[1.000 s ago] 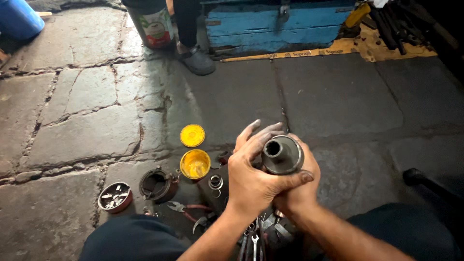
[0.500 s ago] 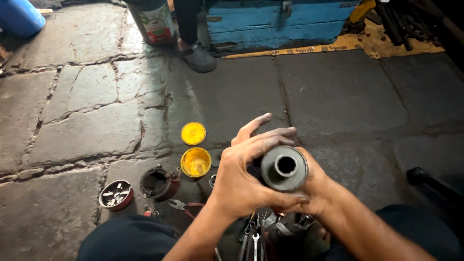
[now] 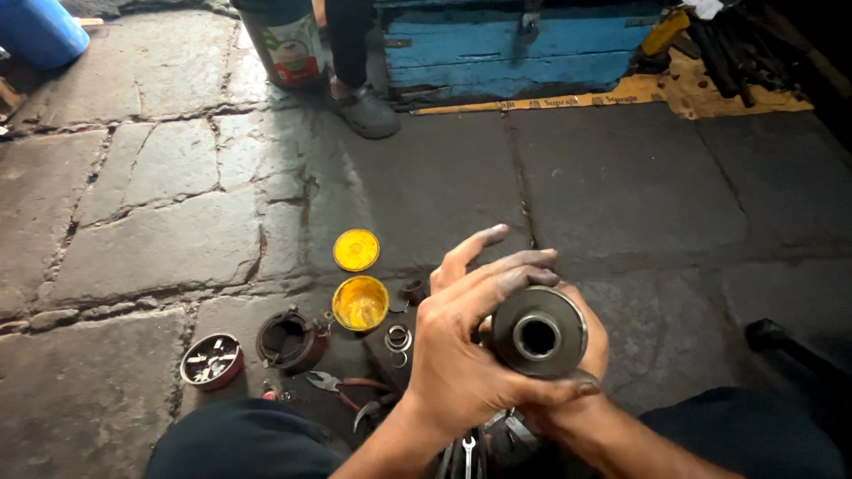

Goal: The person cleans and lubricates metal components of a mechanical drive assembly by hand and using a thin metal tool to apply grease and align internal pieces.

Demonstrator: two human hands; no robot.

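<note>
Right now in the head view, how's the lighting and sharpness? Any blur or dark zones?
Head view: daylight falls on the stone floor at upper left, and the right side fades into shadow; the round metal part in both hands is fairly sharp, with a soft sheen on its face; the left hand is clear, the right hand mostly hidden; the bottom corners are dark.

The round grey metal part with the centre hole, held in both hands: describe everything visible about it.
The round grey metal part looks like dull steel, with a flat ring-shaped face and a dark centre bore turned toward the camera. The left hand wraps over its left side, greasy fingers across the top and thumb beneath. The right hand cups it from behind. It is held above the stone floor.
</note>
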